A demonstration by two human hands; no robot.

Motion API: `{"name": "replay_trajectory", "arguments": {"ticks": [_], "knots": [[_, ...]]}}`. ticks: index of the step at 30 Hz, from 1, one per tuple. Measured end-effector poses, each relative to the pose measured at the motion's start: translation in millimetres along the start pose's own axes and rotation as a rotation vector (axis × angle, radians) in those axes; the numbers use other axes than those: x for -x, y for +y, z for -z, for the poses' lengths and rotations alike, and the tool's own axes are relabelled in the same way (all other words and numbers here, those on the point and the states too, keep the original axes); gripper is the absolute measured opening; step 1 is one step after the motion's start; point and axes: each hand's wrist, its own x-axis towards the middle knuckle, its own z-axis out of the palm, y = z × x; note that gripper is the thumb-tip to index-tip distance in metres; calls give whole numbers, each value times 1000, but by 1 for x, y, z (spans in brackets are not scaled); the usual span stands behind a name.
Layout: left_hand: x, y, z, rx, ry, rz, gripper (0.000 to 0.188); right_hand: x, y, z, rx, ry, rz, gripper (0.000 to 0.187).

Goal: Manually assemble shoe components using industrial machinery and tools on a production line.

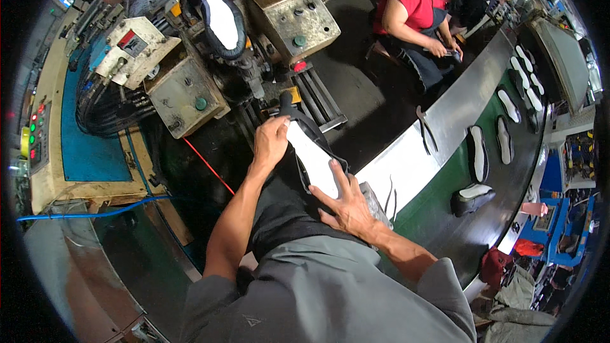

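Factory floor, oily dark machinery at left, curved green conveyor belt [438, 200] at right, edged by a shiny bare-metal ledge [470, 86]. Co-worker in a red short-sleeved top [403, 13] sits beyond, top right.

Black shoe with a flat white underside [311, 159] is over the wearer's dark trousers [273, 209], white side up. Long axis slants from upper left to lower right, far end toward the grimy metal machine. Left hand [272, 143] is clamped around the far end, so it's nearer the machine; right hand [348, 206] lies over the near end, fingers spread across the white; can't tell if it grips underneath.

Second dark shoe with a white underside [222, 22] sits on the machine, ahead and left of both hands. Metal pincers [427, 130] lie on the ledge, right of the hands. White-bottomed dark shoes [478, 152] lie spaced along the belt.

Containers: blue plastic crate [560, 222] at far right, contents too small to tell; red bundle [528, 248] just beside or in it, unclear.
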Motion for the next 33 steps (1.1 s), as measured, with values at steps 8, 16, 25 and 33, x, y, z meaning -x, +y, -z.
{"name": "replay_trajectory", "arguments": {"ticks": [8,16,25,33], "knots": [[-21,-22,31,491,-276,376,49,-17,3,21,-150,-61,-87,67],[-200,2,170,1051,88,248,86,-82,-5,76,-104,153,-94,66],[-159,32,206,1091,133,2,73,-285,-25,112,-60,300,128,71],[49,40,218,1275,237,114,101,-412,-23,63,-98,390,205,67]]}}
